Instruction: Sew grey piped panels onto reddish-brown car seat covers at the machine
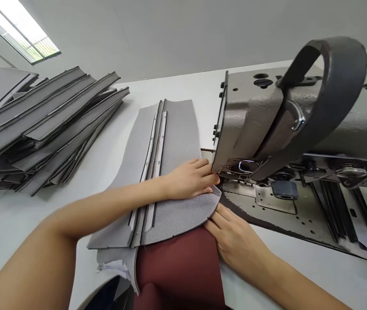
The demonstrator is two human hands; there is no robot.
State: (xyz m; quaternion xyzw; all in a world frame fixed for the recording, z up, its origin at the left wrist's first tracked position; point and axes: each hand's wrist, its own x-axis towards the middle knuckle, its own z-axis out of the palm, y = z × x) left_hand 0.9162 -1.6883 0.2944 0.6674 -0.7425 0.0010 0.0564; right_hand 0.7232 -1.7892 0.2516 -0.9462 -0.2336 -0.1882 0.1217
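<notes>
A grey mesh fabric panel (180,133) with a dark double seam and two pale strips down its middle lies on the white table beside the sewing machine (251,107). My left hand (191,178) rests on top of the panel, its fingers bent together at the panel's edge by the needle area. At the panel's curved near corner, my right hand (235,234) pinches the edge, thumb uppermost and the other fingers partly hidden. The machine's head hides the needle. Maroon cloth (180,267) shows below the panel's near edge; whether it is joined to the panel I cannot tell.
Several similar grey panels (51,116) are piled at the left of the white table (106,142). A dark curved guard (348,82) arches over the machine. Long dark strips (338,211) lie at the right. Behind the table stands a grey wall (170,38).
</notes>
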